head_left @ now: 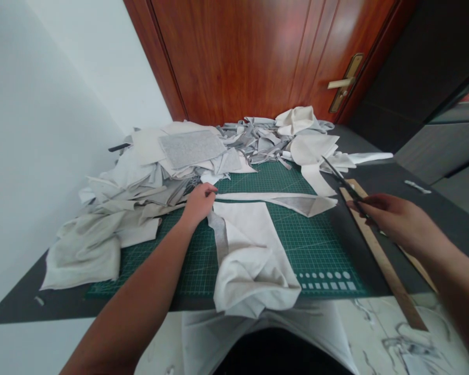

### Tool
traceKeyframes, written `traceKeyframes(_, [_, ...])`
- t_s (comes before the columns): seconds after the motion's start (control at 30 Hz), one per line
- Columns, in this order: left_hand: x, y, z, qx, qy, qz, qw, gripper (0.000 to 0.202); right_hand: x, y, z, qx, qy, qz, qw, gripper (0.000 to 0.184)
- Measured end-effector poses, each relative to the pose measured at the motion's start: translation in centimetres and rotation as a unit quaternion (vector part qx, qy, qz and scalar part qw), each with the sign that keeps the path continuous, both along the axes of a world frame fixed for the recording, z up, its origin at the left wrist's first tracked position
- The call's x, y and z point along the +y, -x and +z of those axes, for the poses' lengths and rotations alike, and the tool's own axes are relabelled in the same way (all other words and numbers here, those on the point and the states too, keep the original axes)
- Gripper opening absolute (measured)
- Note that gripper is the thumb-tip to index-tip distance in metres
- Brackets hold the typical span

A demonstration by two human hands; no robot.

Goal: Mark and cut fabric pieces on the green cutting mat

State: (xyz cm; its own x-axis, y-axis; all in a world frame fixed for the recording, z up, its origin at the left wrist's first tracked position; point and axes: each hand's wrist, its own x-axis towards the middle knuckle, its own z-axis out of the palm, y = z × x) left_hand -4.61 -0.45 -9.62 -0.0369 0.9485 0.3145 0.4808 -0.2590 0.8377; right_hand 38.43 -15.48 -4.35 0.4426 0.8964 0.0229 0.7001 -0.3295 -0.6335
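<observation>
My left hand (198, 204) pinches the left end of a long cut strip of pale fabric (285, 200) that lies across the green cutting mat (320, 250). My right hand (391, 217) is closed round the handles of dark scissors (342, 178), whose blades point up and away over the right side of the mat. A larger piece of cream cloth (254, 255) lies below the strip and hangs crumpled over the table's near edge.
Heaps of grey and cream fabric scraps (140, 177) cover the left and far side of the dark table (433, 208). A long wooden ruler (386, 268) lies at the mat's right edge. A red-brown door (258, 57) stands behind.
</observation>
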Motion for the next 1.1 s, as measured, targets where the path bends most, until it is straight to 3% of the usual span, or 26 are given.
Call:
traceKeyframes(0.13, [-1.1,-0.6,0.9,0.172,-0.010,0.021,0.985,0.023,-1.4,-4.3,-0.9,-0.190,0.141,-0.092,0.967,0.052])
traceKeyframes(0.23, [-2.2,-1.4,1.5,0.340,-0.007,0.019,0.940,0.026,-2.4,-6.3,-1.9,-0.231,0.215,-0.110,0.942,0.060])
traceKeyframes(0.37, [-2.9,-2.3,1.4,0.448,-0.032,0.004,0.893,0.030,-3.2,-7.9,-3.6,-0.242,0.246,-0.092,0.934,0.062])
traceKeyframes(0.6, [-2.0,-1.9,0.8,0.447,0.019,-0.018,0.894,0.026,-3.4,-8.8,-5.1,-0.236,0.220,-0.085,0.943,0.057])
traceKeyframes(0.93, [-1.9,-2.2,1.0,0.451,0.025,0.001,0.892,0.024,-3.1,-10.5,-5.2,-0.218,0.180,-0.032,0.959,0.035])
traceKeyframes(1.03, [-2.0,-2.1,1.0,0.451,0.022,0.013,0.892,0.024,-3.4,-10.8,-5.0,-0.241,0.182,-0.007,0.953,0.039])
traceKeyframes(1.1, [-2.3,-2.3,1.4,0.459,0.001,0.036,0.888,0.026,-3.8,-9.9,-4.4,-0.286,0.143,0.005,0.947,0.044])
